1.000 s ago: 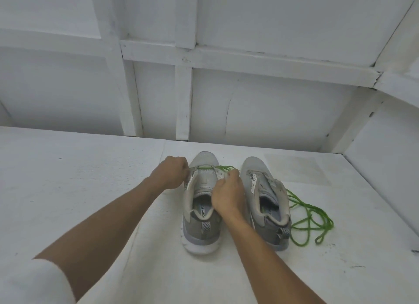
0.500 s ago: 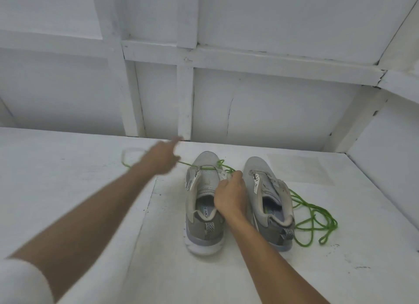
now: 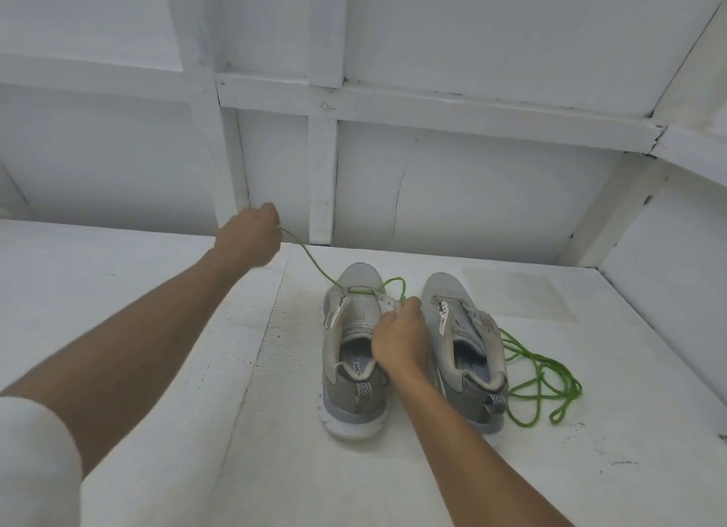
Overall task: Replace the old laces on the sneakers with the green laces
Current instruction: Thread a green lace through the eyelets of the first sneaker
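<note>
Here, two grey sneakers stand side by side, heels toward the person, on a white surface (image 3: 157,290) near its far edge. Left sneaker (image 3: 354,369): insole lettering partly legible, "ORY FO"; rest hidden by the collar. Right sneaker (image 3: 468,353): insole print too cut off to read; a small white tag hangs at its eyelets. White panelled wall (image 3: 472,196) with battens rises straight behind the toes.

Green lace (image 3: 314,265): threaded across the front eyelets of the left sneaker, one end running taut up and left to the left hand (image 3: 250,233), whose grip is clenched on it above the surface. Right hand (image 3: 401,339): grip pinched at the right eyelet row of the left sneaker, where the lace's other end loops; it covers part of the tongue. Second green lace (image 3: 543,381): loose coil on the surface just right of the right sneaker.
</note>
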### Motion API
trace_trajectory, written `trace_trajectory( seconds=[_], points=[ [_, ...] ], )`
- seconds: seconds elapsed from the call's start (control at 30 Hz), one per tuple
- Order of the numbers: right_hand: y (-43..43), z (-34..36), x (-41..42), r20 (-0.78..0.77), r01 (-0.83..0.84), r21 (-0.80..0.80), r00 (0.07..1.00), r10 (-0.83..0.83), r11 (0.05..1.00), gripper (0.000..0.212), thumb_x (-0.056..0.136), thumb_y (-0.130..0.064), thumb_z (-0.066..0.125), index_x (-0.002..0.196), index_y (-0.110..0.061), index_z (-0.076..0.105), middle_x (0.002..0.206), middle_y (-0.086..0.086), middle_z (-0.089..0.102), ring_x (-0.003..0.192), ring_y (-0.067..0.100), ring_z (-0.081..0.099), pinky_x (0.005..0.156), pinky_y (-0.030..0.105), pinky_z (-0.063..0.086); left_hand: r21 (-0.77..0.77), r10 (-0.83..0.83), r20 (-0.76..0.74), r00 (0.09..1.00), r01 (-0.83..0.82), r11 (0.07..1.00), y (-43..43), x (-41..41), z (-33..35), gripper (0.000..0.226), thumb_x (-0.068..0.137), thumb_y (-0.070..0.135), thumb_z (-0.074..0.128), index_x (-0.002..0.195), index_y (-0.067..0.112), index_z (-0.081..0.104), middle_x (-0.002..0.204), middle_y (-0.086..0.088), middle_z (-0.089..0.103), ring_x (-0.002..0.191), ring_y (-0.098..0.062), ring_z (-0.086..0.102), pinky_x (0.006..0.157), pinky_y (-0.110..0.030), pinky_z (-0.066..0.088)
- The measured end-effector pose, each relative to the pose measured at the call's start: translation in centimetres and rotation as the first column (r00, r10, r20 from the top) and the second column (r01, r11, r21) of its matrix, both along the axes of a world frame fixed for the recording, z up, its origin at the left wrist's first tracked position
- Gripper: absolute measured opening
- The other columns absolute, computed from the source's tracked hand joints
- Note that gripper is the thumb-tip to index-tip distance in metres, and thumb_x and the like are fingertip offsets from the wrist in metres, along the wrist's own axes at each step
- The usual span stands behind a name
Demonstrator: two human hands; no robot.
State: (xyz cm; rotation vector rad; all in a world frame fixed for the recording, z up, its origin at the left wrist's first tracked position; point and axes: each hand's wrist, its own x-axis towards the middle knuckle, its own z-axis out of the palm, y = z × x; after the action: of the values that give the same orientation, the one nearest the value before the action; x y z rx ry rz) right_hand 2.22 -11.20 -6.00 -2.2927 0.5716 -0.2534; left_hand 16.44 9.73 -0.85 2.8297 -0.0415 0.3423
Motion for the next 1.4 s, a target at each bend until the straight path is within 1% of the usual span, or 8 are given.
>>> trace_trajectory(
  seconds=[0.17, 0.4, 0.6, 0.73, 0.9, 1.03, 1.23, 1.4],
  points=[
    [0.0, -0.1, 0.0, 0.004, -0.008, -0.002, 1.000, 0.008, 1.000, 0.021, 0.099, -0.016, 0.034, 0.113, -0.004, 0.042, 0.123, 0.016, 0.053, 0.105, 0.035, 0.053, 0.069, 0.031, 0.030, -0.401, -0.089, -0.111, 0.990, 0.038, 0.915, -2.6, -2.7, -1.7, 0.021, 0.098, 0.024, 0.053, 0.106, 0.007, 0.063, 0.097, -0.009, 0.072, 0.088, -0.023, 0.063, 0.069, -0.029, 0.048],
    [-0.5, -0.2, -0.2, 0.022, -0.043, 0.024, 0.999, 0.042, 0.999, 0.024, 0.099, -0.017, 0.034, 0.114, -0.002, 0.043, 0.123, 0.018, 0.055, 0.107, 0.036, 0.053, 0.071, 0.032, 0.032, -0.488, -0.269, -0.196, 0.943, 0.144, 0.861, -7.9, -6.9, -4.9, 0.024, 0.091, 0.007, 0.050, 0.101, 0.013, 0.072, 0.094, -0.006, 0.071, 0.075, -0.018, 0.062, 0.058, -0.017, 0.042],
    [-0.5, -0.2, -0.2, 0.033, -0.060, 0.022, 0.998, 0.059, 0.998, 0.023, 0.099, -0.017, 0.034, 0.113, -0.003, 0.044, 0.122, 0.018, 0.055, 0.106, 0.034, 0.053, 0.072, 0.031, 0.031, -0.317, -0.263, -0.284, 0.922, 0.169, 0.933, -7.1, -5.4, -5.2, 0.041, 0.097, 0.021, 0.050, 0.137, 0.012, 0.052, 0.130, -0.012, 0.061, 0.123, -0.030, 0.052, 0.101, -0.032, 0.041],
    [-0.5, -0.2, -0.1, 0.040, -0.055, 0.031, 0.998, 0.054, 0.998, 0.023, 0.098, -0.016, 0.034, 0.114, -0.002, 0.044, 0.121, 0.018, 0.055, 0.105, 0.034, 0.053, 0.071, 0.030, 0.031, -0.250, -0.262, -0.240, 0.935, 0.202, 0.947, -7.5, -5.2, -5.7, 0.027, 0.097, 0.018, 0.050, 0.113, 0.007, 0.068, 0.109, -0.018, 0.068, 0.099, -0.032, 0.062, 0.083, -0.033, 0.051],
    [-0.5, -0.2, -0.1, 0.039, -0.057, 0.029, 0.998, 0.055, 0.998, 0.023, 0.099, -0.017, 0.034, 0.113, -0.003, 0.044, 0.120, 0.017, 0.055, 0.104, 0.034, 0.054, 0.071, 0.031, 0.031, -0.215, -0.157, -0.200, 0.967, 0.113, 0.970, -5.5, -4.0, -5.0, 0.023, 0.090, 0.009, 0.052, 0.103, 0.014, 0.070, 0.107, -0.011, 0.067, 0.092, -0.024, 0.063, 0.078, -0.030, 0.052],
    [-0.7, -0.2, -0.2, 0.038, -0.054, 0.045, 0.998, 0.053, 0.998, 0.024, 0.099, -0.018, 0.033, 0.114, -0.003, 0.044, 0.121, 0.017, 0.055, 0.104, 0.033, 0.054, 0.071, 0.031, 0.032, -0.214, -0.243, -0.219, 0.945, 0.197, 0.957, -4.6, -3.7, -3.9, 0.025, 0.094, 0.011, 0.055, 0.117, 0.016, 0.065, 0.103, -0.006, 0.072, 0.100, -0.021, 0.064, 0.085, -0.031, 0.050],
    [-1.2, 0.1, 1.0, -0.067, -0.124, 0.100, 0.989, 0.131, 0.987, 0.025, 0.096, -0.018, 0.037, 0.116, -0.005, 0.045, 0.121, 0.016, 0.054, 0.107, 0.033, 0.053, 0.075, 0.032, 0.035, -0.500, -0.285, -0.193, 0.939, 0.156, 0.852, -4.4, -3.4, -1.4, 0.008, 0.094, 0.014, 0.057, 0.091, 0.013, 0.065, 0.086, 0.002, 0.073, 0.076, -0.016, 0.060, 0.061, -0.025, 0.045],
    [-1.9, 2.4, 2.6, -0.151, -0.221, 0.129, 0.959, 0.240, 0.967, 0.025, 0.087, -0.021, 0.051, 0.110, -0.010, 0.051, 0.106, 0.006, 0.056, 0.093, 0.025, 0.052, 0.062, 0.029, 0.034, -0.667, -0.361, -0.120, 0.925, 0.194, 0.720, -6.4, -3.9, -0.4, 0.011, 0.094, 0.021, 0.061, 0.093, 0.012, 0.068, 0.078, 0.001, 0.066, 0.066, -0.015, 0.055, 0.054, -0.020, 0.041]
  ],
)
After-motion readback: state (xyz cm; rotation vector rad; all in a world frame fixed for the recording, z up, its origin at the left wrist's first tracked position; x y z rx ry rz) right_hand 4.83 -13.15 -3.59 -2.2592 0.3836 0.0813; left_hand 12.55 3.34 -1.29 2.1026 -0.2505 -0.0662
